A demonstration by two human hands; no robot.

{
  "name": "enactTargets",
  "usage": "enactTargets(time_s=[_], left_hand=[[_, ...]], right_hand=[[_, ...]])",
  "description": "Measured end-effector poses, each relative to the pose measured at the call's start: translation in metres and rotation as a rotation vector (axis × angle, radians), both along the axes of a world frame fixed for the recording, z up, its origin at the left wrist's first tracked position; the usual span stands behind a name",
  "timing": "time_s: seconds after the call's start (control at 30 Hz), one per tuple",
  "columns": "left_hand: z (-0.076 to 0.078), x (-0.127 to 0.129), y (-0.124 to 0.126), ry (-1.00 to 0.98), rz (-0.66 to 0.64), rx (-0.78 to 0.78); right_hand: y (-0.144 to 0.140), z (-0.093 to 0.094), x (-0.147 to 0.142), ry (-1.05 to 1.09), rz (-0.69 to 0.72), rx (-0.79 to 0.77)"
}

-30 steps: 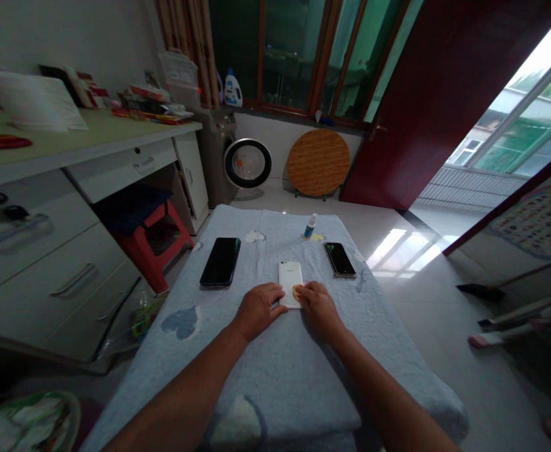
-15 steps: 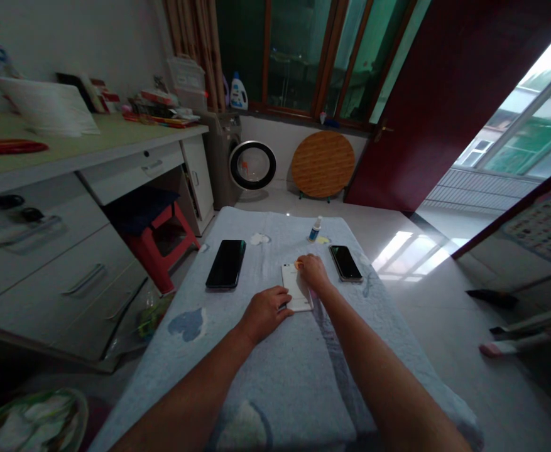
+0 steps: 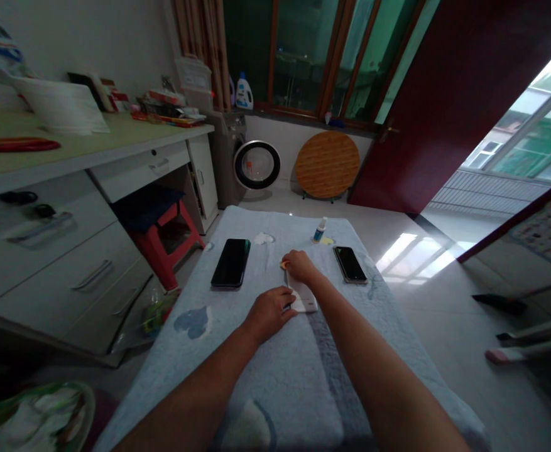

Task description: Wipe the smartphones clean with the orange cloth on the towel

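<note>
A white phone (image 3: 304,300) lies face down in the middle of a table covered by a light blue towel (image 3: 275,370). My left hand (image 3: 269,312) rests on the phone's near left corner and holds it flat. My right hand (image 3: 298,266) sits over the phone's far end, fingers pinched on a small orange pad (image 3: 284,265) pressed against the phone. A black phone (image 3: 230,262) lies to the left, a second dark phone (image 3: 350,264) to the right. A small spray bottle (image 3: 320,230) stands at the table's far side.
A white wad (image 3: 263,238) and a yellow scrap (image 3: 327,241) lie near the far edge. A white desk with drawers (image 3: 58,251) and a red stool (image 3: 169,235) stand at the left. A washing machine (image 3: 251,164) and a round wooden board (image 3: 327,164) stand behind.
My right hand has slid with the orange pad from the near end of the white phone up to its far end. My left hand has stayed on the near corner.
</note>
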State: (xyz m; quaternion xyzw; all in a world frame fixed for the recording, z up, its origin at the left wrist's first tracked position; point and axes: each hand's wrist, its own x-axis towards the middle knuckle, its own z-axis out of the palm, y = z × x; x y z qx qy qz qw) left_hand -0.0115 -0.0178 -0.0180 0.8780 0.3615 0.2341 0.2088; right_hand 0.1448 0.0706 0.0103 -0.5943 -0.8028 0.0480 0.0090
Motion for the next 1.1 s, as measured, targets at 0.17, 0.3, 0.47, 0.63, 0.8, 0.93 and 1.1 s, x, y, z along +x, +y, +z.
enactTargets(time_s=[0.17,0.3,0.47,0.63,0.8,0.93,1.1], left_hand=[[0.004,0.001,-0.002,-0.006,0.041,0.029],[0.009,0.001,-0.005,0.035,0.048,0.074],[0.006,0.001,-0.007,0.033,0.136,0.115],[-0.004,0.001,-0.004,-0.073,0.164,0.149],[-0.002,-0.002,0.001,0.001,-0.079,0.019],[0.004,-0.004,0.000,0.047,-0.130,-0.041],[0.008,-0.002,-0.001,0.044,-0.129,-0.040]], right_hand=[[-0.019,-0.004,0.003,0.077,0.103,0.041],[-0.045,-0.010,0.007,0.115,0.135,0.096],[-0.076,-0.011,0.005,0.108,0.117,0.120],[-0.110,-0.009,0.003,0.163,0.108,0.116],[-0.137,-0.011,0.010,0.325,0.115,0.166],[-0.143,-0.008,0.010,0.360,0.108,0.170],[-0.144,-0.001,0.011,0.279,0.113,0.180]])
